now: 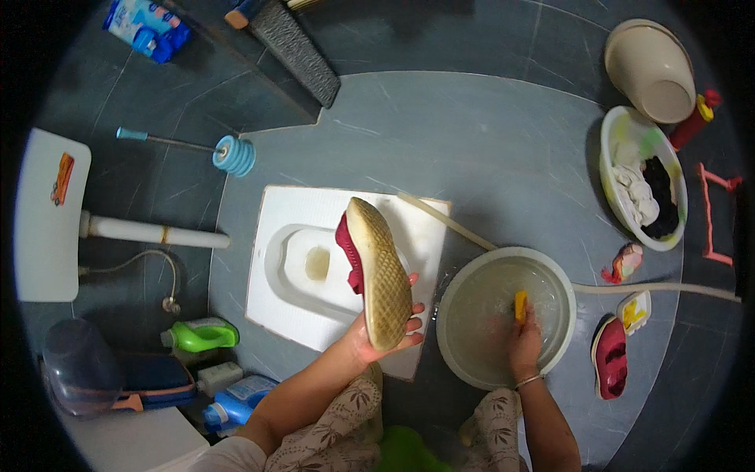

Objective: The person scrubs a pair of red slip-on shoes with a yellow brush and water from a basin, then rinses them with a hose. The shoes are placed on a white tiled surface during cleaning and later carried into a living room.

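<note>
My left hand [368, 343] is closed round the heel end of a slipper [379, 275]. The slipper is held up over the white squat toilet [429, 299], its worn beige, patterned sole turned to the right and its dark red strap to the left. My right hand [525, 344] dips into a round basin [560, 275] of cloudy water and grips a small yellow block [521, 305], whose exact kind I cannot make out. On the floor right of the basin lies a matching red slipper [610, 358].
A hose [444, 220] runs to the basin from the toilet. At right stand a tub of laundry [611, 189], a beige bucket [649, 67] and a soap dish [634, 311]. Bottles [206, 335], a plunger [234, 156] and a cistern [55, 259] are at left.
</note>
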A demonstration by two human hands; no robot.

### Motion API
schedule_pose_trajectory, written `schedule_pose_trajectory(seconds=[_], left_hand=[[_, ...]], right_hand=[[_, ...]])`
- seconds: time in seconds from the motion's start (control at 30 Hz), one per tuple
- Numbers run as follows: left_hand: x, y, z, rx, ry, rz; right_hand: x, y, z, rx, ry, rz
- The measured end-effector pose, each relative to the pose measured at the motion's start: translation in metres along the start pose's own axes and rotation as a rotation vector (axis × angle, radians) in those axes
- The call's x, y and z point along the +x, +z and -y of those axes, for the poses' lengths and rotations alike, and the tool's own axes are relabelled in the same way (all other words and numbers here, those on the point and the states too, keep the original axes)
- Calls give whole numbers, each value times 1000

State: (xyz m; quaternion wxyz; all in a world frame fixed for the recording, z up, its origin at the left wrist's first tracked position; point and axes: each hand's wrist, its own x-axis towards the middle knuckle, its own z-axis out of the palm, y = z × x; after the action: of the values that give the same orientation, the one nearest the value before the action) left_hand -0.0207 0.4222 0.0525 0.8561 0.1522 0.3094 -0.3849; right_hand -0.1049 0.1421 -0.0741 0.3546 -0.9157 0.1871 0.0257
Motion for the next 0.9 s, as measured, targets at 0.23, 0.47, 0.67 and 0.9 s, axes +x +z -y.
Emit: schedule_pose_trajectory(seconds=[0.23,0.47,0.67,0.9], left_hand=[[11,-36,-18,-287,8,73],[23,-39,-13,-220,54,140],[14,-25,-15,-76,47,219],[-6,-38,-15,-67,-251,247]], right_hand=[[-7,-24,146,336,-200,249],[-14,-14,212,525,-561,387],[-26,-19,213,418,-576,379],[18,10,174,279,-401,253]])
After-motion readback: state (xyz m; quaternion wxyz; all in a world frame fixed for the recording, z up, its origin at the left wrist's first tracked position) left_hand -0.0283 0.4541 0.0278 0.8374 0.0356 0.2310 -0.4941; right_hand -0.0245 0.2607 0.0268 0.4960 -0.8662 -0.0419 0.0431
